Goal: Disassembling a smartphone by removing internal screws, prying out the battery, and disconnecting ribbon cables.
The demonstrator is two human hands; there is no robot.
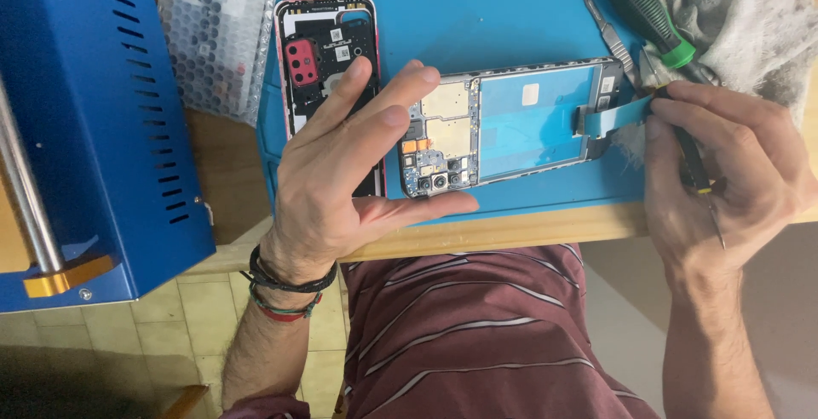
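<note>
An opened phone frame [511, 125] lies on a blue work mat [477, 10], with its circuit board and camera modules at the left end. My left hand [341, 163] grips that left end between thumb and fingertips, with the fingers spread. My right hand [724, 172] pinches a blue film strip [615, 116] at the phone's right end and also holds thin black tweezers [694, 168]. A phone back cover [328, 61] with a red camera housing lies flat behind my left hand.
A blue metal machine [94, 121] stands at the left. Bubble wrap [217, 31] lies behind it. A green-handled screwdriver [652, 14], a metal scalpel [609, 31] and a grey rag [750, 19] sit at the back right. The wooden table edge [528, 227] runs along the front.
</note>
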